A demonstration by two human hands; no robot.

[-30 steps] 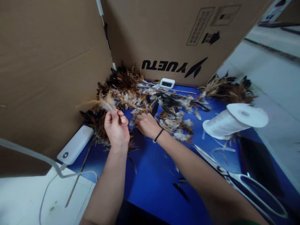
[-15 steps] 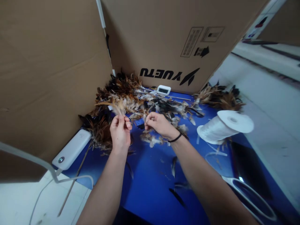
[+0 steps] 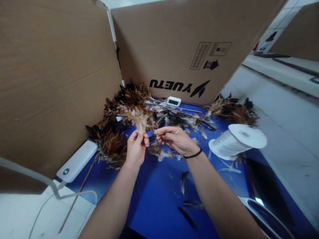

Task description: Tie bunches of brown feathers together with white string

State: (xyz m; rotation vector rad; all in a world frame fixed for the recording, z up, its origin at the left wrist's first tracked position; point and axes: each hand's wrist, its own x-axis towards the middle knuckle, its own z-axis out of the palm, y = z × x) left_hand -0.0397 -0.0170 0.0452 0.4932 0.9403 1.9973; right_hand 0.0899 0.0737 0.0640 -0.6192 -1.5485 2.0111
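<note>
Blue tabletop [image 3: 154,209] underlies loose feathers [image 3: 186,217]. Left hand [image 3: 136,147] pinches pale feathers [image 3: 139,120] by one end — best done lightly; whether the right hand [image 3: 176,140] grasps anything, I cannot tell.

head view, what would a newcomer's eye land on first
Probably the brown and black feathers heaped at the back of the blue table, with the left hand pinching pale feathers in front of them. Behind stands a cardboard panel with YUETU printed upside down. A white spool sits to the right.
</note>
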